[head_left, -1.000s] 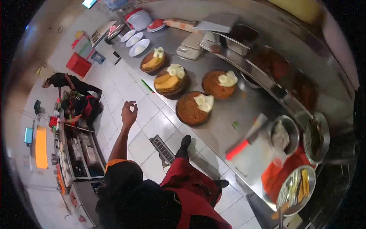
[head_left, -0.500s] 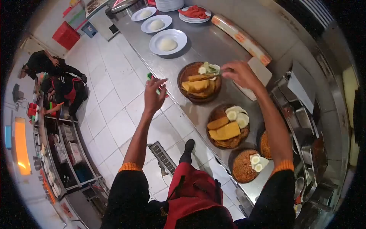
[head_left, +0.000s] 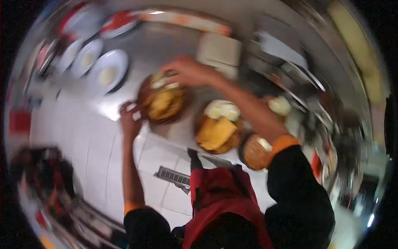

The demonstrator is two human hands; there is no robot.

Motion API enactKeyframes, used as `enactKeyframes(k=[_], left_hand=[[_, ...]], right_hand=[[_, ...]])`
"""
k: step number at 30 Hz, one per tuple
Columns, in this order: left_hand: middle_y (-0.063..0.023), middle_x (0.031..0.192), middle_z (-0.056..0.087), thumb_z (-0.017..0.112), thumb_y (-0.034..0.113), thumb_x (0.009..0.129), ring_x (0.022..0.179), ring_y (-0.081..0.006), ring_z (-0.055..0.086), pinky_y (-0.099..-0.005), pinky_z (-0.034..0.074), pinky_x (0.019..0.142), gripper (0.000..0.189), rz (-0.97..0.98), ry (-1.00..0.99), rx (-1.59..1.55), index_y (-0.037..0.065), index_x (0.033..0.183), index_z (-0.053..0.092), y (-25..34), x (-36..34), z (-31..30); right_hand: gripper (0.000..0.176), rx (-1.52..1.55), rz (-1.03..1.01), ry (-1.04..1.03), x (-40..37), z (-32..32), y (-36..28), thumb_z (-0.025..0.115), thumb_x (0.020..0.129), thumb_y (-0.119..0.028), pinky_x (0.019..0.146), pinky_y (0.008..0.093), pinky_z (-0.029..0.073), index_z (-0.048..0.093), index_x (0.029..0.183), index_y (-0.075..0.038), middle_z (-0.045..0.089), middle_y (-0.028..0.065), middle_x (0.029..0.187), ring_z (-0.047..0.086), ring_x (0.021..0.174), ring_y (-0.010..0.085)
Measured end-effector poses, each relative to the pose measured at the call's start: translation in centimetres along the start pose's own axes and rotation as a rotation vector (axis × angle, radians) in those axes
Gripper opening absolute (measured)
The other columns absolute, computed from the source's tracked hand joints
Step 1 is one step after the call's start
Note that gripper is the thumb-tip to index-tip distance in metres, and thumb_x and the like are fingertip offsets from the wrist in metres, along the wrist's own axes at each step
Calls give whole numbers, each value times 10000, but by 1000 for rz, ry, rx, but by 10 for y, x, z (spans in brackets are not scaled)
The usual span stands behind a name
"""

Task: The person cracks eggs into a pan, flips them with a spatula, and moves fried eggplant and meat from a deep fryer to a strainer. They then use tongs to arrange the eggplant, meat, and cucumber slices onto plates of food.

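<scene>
My right hand [head_left: 184, 71] reaches over a round brown dish [head_left: 182, 106], its bent fingers close above the pale egg and cucumber slices [head_left: 159, 81]. The fingers are blurred, and I cannot tell what is between them. Yellow omelette-like pieces [head_left: 163, 101] lie on the food in that dish. My left hand [head_left: 132, 118] is beside the dish's left edge, fingers apart with bright gaps showing between them. A second round dish [head_left: 203, 143] holds a yellow piece [head_left: 215, 133] and white egg slices [head_left: 222, 110].
White plates with pale mounds, one a near plate [head_left: 122, 62], stand on the steel counter [head_left: 163, 39] at upper left. Red slices [head_left: 120, 20] lie on stacked plates behind. A rice dish [head_left: 255, 154] is under my right forearm. Metal containers [head_left: 298, 74] line the right.
The view has swung and blurred, so the dishes and plates appear further left. My right hand is now lower over the garnish; my left hand is nearer the first dish's edge.
</scene>
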State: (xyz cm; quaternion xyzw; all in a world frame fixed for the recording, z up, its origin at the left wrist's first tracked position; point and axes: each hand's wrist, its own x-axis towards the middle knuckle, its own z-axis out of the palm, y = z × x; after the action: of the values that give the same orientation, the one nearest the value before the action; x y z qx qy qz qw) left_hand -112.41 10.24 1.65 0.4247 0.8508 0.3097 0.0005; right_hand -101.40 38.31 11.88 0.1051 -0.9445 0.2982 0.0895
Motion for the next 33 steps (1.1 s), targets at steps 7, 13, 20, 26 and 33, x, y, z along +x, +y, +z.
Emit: enactKeyframes(k=[7, 13, 20, 26, 33], left_hand=[[-145, 1084, 534, 582, 74, 776, 1066, -323, 460, -449, 354, 931, 361, 256, 111, -63, 83, 1136, 605, 39, 6, 6], [-186, 1054, 552, 578, 179, 851, 936, -330, 538, -398, 426, 846, 369, 403, 49, -426, -16, 1164, 565, 270, -35, 43], [-88, 986, 590, 610, 142, 845, 879, -193, 554, -312, 441, 800, 266, 402, -335, -862, -7, 1064, 592, 465, -198, 167], [-99, 1027, 532, 645, 120, 819, 949, -215, 511, -319, 420, 837, 326, 33, -38, -448, 36, 1119, 551, 479, -290, 168], [-71, 1183, 485, 457, 566, 862, 1037, -195, 467, -370, 339, 897, 629, -933, 29, -1074, 91, 1273, 413, 359, -263, 179]], right_hand=[[306, 555, 568, 447, -232, -22, -130, 673, 827, -229, 737, 292, 481, 615, 1071, -53, 657, 82, 914, 618, 793, 163], [365, 1150, 1043, 1268, -486, 20, -244, 543, 918, -237, 807, 250, 460, 537, 1177, 22, 595, 68, 1000, 566, 918, 124], [347, 401, 1324, 1603, -757, -3, -324, 614, 853, -168, 681, 275, 473, 566, 1146, 10, 648, 77, 906, 598, 771, 137], [359, 140, 1239, 1567, -907, -38, -288, 576, 898, -241, 686, 238, 431, 551, 1184, -25, 595, 14, 925, 536, 792, 99], [287, 26, 1184, 1311, -916, -91, -226, 558, 905, -171, 565, 190, 389, 578, 1154, -30, 603, -3, 847, 500, 666, 35]])
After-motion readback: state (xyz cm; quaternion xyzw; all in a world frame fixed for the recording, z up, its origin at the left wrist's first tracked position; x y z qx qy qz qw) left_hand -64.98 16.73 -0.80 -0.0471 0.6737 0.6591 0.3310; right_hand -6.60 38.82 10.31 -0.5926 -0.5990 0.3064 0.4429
